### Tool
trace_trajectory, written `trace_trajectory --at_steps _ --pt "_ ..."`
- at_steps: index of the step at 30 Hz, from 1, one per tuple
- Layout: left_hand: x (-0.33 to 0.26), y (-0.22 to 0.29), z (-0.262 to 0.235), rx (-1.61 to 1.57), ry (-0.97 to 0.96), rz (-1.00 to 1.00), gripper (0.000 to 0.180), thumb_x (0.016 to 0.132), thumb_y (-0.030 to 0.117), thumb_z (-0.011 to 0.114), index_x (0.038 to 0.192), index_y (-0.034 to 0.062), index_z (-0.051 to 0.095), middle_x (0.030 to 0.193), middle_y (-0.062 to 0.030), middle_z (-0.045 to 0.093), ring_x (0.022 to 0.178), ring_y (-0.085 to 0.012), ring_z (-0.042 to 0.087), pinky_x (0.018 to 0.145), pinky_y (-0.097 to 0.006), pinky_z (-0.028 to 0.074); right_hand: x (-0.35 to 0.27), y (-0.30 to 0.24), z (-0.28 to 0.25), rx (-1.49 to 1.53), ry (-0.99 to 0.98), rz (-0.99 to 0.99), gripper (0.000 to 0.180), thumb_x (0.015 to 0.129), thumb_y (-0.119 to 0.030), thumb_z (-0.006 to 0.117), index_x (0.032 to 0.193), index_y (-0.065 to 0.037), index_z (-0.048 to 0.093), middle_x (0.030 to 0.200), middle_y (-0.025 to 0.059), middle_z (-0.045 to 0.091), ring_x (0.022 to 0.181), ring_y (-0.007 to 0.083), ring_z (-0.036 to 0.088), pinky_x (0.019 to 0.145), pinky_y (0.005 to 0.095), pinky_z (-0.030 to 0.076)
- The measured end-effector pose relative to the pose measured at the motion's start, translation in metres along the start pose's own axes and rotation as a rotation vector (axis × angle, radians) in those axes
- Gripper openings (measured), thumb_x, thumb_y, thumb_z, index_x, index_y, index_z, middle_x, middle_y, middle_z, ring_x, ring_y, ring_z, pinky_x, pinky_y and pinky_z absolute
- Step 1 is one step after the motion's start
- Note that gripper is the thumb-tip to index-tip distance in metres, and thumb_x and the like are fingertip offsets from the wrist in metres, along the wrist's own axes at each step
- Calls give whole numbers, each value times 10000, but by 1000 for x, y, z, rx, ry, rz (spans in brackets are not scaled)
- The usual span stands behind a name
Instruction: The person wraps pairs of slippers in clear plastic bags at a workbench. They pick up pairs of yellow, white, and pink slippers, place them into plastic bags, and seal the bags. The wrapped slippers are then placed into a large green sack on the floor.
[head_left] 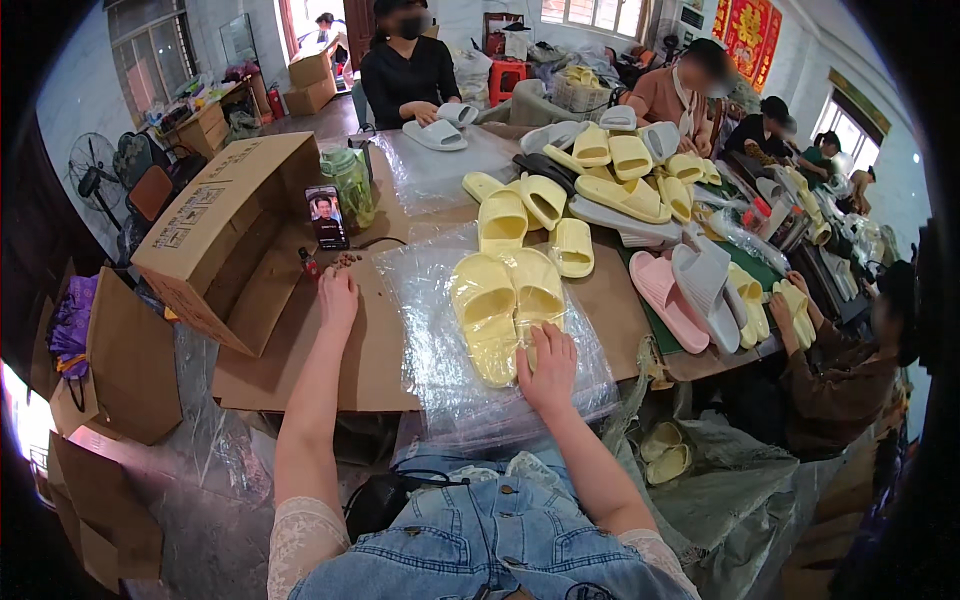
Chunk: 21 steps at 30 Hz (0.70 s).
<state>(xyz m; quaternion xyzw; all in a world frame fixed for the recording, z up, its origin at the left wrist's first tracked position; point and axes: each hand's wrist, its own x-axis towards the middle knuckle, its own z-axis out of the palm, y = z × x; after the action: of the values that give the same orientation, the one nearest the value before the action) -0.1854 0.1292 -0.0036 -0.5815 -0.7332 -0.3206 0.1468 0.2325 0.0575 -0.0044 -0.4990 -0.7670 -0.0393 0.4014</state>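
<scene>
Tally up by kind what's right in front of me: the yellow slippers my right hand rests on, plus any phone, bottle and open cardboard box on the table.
Yellow slippers, the pair under the right hand: 2
Phone: 1
Green bottle: 1
Open cardboard box: 1
Total: 5

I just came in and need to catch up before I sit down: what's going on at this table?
A person seated at the cardboard-covered table rests the right hand on a pair of pale yellow foam slippers lying on a stack of clear plastic bags. The left hand lies flat on the cardboard near some small dark bits. More loose yellow, grey and pink slippers are heaped further back, where other people handle slippers too.
</scene>
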Motion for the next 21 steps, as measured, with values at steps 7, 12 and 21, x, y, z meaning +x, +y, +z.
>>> trace_trajectory --at_steps 7,12,21 --pt "-28 158 -101 -910 -109 37 96 904 26 687 997 0 687 953 -72 632 828 -144 637 759 -274 526 -1 2 2 -5 -34 26 466 915 -296 664 1264 4 588 1344 220 562 1262 403 521 1141 536 341" --pt "-69 238 -221 -1499 -386 283 133 893 -28 721 1018 -10 681 1072 -66 656 975 -170 621 881 -290 509 -2 2 0 -8 -27 9 453 920 -293 663 1251 9 594 1348 224 558 1252 413 521 1130 541 349" --pt "-100 299 -285 -2461 -983 842 176 905 43 772 1050 7 680 942 -140 704 829 -292 699 645 -362 537 -1 3 2 3 -28 1 465 929 -303 651 1273 5 587 1350 225 553 1248 425 519 1129 551 346"
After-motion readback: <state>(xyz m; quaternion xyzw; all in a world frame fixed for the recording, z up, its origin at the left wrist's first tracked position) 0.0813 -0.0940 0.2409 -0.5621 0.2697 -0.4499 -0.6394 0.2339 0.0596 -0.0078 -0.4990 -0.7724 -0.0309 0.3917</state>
